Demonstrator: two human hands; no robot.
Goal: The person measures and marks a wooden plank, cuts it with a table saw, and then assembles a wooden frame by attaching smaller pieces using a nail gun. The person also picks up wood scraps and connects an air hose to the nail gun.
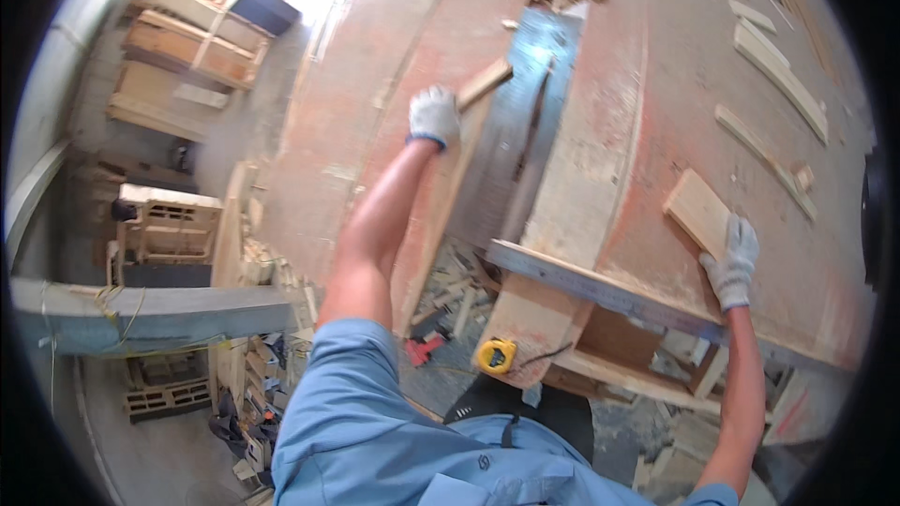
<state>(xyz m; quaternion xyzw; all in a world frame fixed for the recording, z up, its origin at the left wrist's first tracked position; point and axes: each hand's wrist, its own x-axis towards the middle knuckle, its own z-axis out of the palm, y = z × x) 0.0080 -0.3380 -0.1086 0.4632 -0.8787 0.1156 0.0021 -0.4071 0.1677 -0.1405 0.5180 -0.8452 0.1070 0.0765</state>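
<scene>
My left hand (434, 115), in a white knit glove with a blue cuff, is closed round the near end of a short wooden strip (486, 83). The strip's far end reaches over the edge of a metal plate (506, 131) with a dark lengthwise slot, set into the wooden worktop (609, 103). Off to the right, my gloved right hand (735, 262) grips the near corner of a short, wide wooden board (697, 210). That board is above the right part of the worktop; whether it touches the surface I cannot tell.
A metal rail (600, 283) runs along the worktop's front edge. Below it sits a yellow tape measure (496, 355). Loose strips (764, 157) lie at right, and offcuts (455, 295) litter the floor under the gap. Stacked boards (187, 47) and a grey beam (159, 314) stand left.
</scene>
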